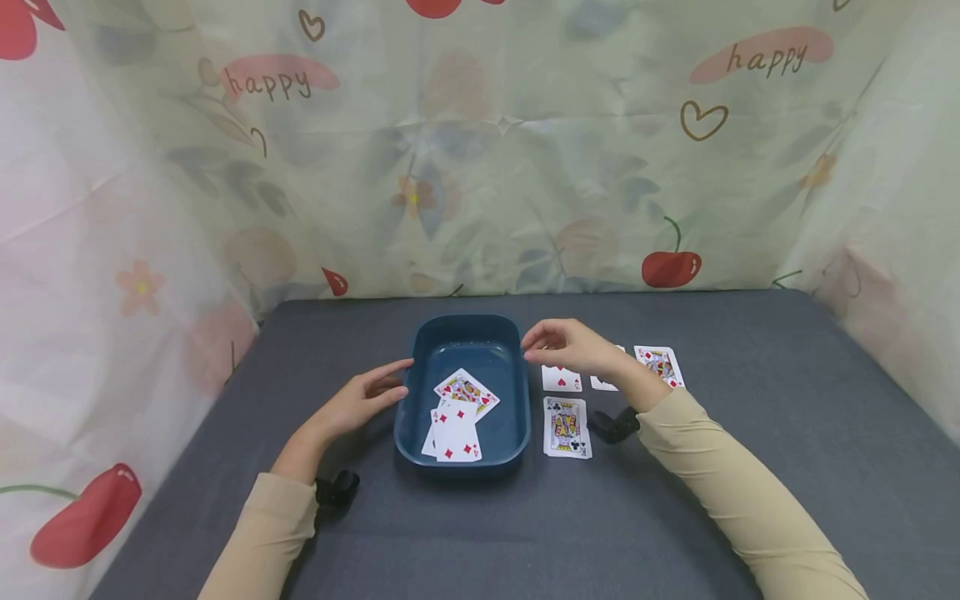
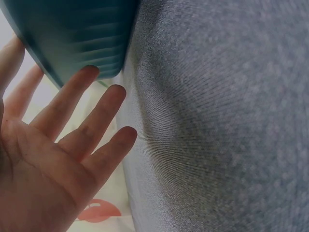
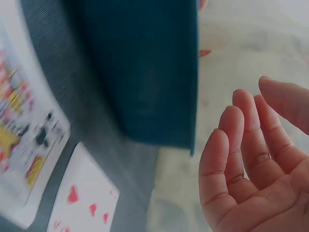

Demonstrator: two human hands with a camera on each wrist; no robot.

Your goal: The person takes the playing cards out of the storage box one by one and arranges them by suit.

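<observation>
A dark blue rectangular tray [image 1: 498,354] holds a few playing cards, with a red-suited four of diamonds [image 1: 456,435] lying over a face card [image 1: 472,390]. My left hand [image 1: 366,400] is at the tray's left rim, fingers extended; in the left wrist view its fingers [image 2: 104,108] spread beside the tray wall [image 2: 82,36]. Just off the right rim is my right hand [image 1: 573,346], loosely bent and holding nothing. The right wrist view shows its fingers [image 3: 235,140] apart from the tray [image 3: 145,72]. Below it a hearts card [image 1: 561,381] is partly covered.
To the tray's right, a king of clubs [image 1: 567,429] tops a small pile on the grey tabletop [image 1: 480,533]. Farther right lie a face card [image 1: 662,365] and another card [image 1: 603,384] mostly hidden by the right arm. A printed curtain [image 1: 480,208] hangs behind.
</observation>
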